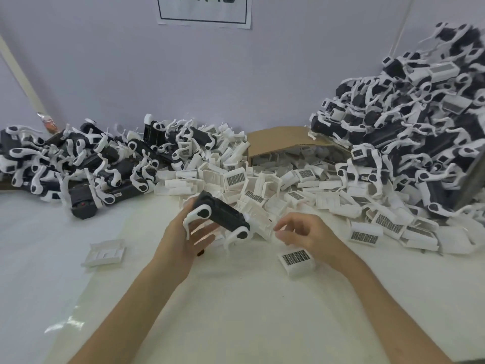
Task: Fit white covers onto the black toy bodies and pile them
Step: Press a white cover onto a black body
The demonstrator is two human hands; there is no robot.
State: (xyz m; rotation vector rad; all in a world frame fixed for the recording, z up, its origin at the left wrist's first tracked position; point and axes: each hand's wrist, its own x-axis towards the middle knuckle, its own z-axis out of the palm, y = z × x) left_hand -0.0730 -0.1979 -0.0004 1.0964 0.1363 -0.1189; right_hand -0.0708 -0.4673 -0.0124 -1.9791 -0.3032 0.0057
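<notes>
Head view: left grip (189,236) holds one black toy body (221,214) just above the bench (236,311) at centre frame, thumb behind it and fingers under it; no cover on it yet as far as I can see. Right grip (307,232) is empty, fingers loosely curled and apart, hovering just above a single white cover (298,260) lying grid-side up at lower centre. Progress looks roughly midway: the finished pile (420,122) stacks tall at the right edge, several units there showing white covers, while the uncovered bodies (78,164) still fill the left side. Plenty of stock remains, with loose covers (262,179) spilling from a tipped cardboard box (275,139) across the middle. Another stray cover (103,253) sits open-side up at lower left, well apart from both grips. Obstructions: the cover heap crowds right up against the held body, and its white legs (196,215) could snag there. Paper sign (204,10) on the wall at top, cropped and unreadable.
</notes>
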